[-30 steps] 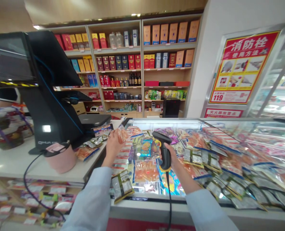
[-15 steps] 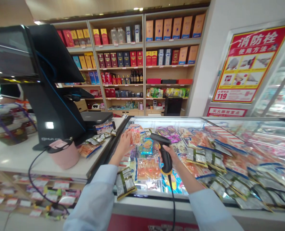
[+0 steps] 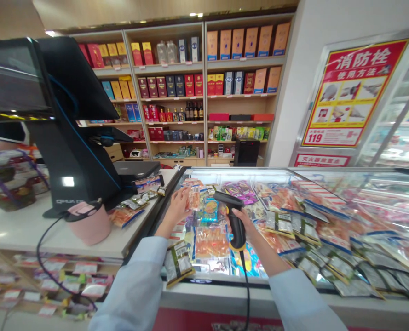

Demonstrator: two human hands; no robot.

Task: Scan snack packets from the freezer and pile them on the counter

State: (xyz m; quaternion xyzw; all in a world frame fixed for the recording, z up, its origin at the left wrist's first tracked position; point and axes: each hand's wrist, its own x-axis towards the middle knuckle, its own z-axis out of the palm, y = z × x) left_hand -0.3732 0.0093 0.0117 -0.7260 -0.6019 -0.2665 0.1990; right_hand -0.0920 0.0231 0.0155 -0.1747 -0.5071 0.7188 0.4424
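L hand (image 3: pixel 176 208) is over the near-left part of the chest freezer (image 3: pixel 239 169), fingers against a clear orange snack pack (image 3: pixel 193 197), which sits tilted on the heap of packs. Grip there unclear: fingers and thumb look close together at its edge, can't tell if pinched or only touching. R hand (image 3: pixel 240 224) is just right of it, fingers wrapped round the handle of a black corded barcode scanner (image 3: pixel 237 227), clamped firm, nose pointing up-left over a blue-and-orange pack (image 3: pixel 209 210). Scanner cord (image 3: pixel 246 289) drops past the freezer front. Both sleeves (image 3: pixel 135 289) light blue. Freezer is heaped w/ flat snack packs, orange ones + green-labelled ones, nearest green-labelled pack (image 3: pixel 178 264) lying at the front rim. Upper left: black POS terminal (image 3: pixel 76 92) on white counter (image 3: pixel 18 230), w/ pink tub (image 3: pixel 89 225) + a few orange packs (image 3: pixel 123 217) near its base. Back wall: wooden shelves (image 3: pixel 204 87) of boxed liquor + bottles. Upper right: red-yellow fire hydrant notice (image 3: pixel 349 92).
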